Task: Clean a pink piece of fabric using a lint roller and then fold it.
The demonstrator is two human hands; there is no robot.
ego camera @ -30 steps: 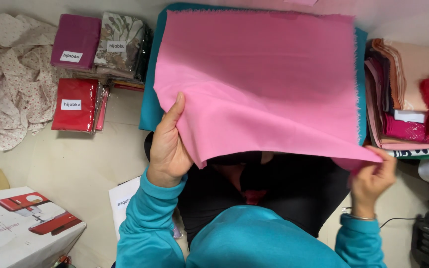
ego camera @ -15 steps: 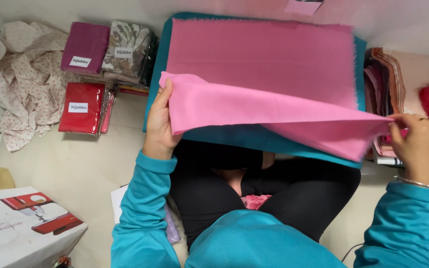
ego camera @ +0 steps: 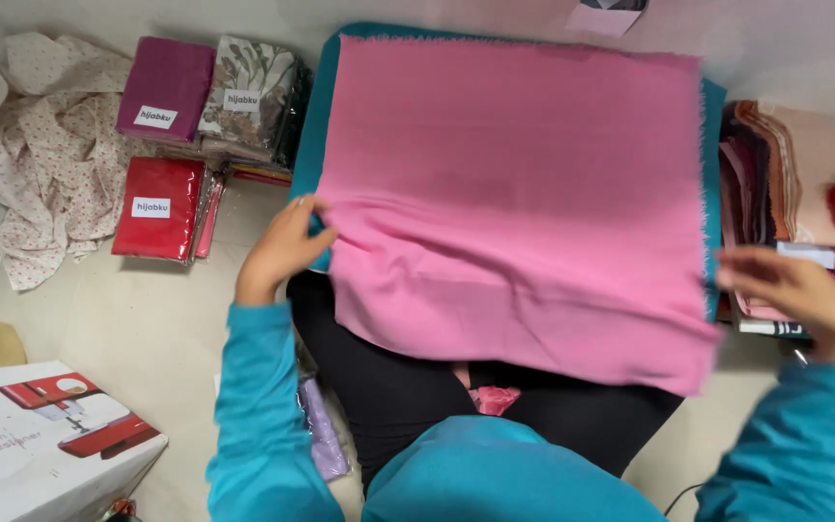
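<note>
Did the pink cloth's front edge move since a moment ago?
Yes. The pink cloth had its near edge lifted and folded back toward the far side; now it lies lower, spread over the teal cloth and reaching the person's lap. The left hand touches its edge.

I see a magenta plastic-wrapped flat fabric packet (ego camera: 166, 89) with white rectangular label (ego camera: 154, 117) far left, floral-patterned wrapped packet (ego camera: 249, 92) with white label (ego camera: 241, 100) beside it, red wrapped packet (ego camera: 158, 207) with white label (ego camera: 152, 208) nearer me, white cardboard box picturing a red sewing machine (ego camera: 41, 440) bottom left

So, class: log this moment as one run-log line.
left hand: grips pink cloth's left edge | right hand: blurred at its right edge, grip unclear | pink cloth: spread over teal cloth | red packet: left on floor
</note>
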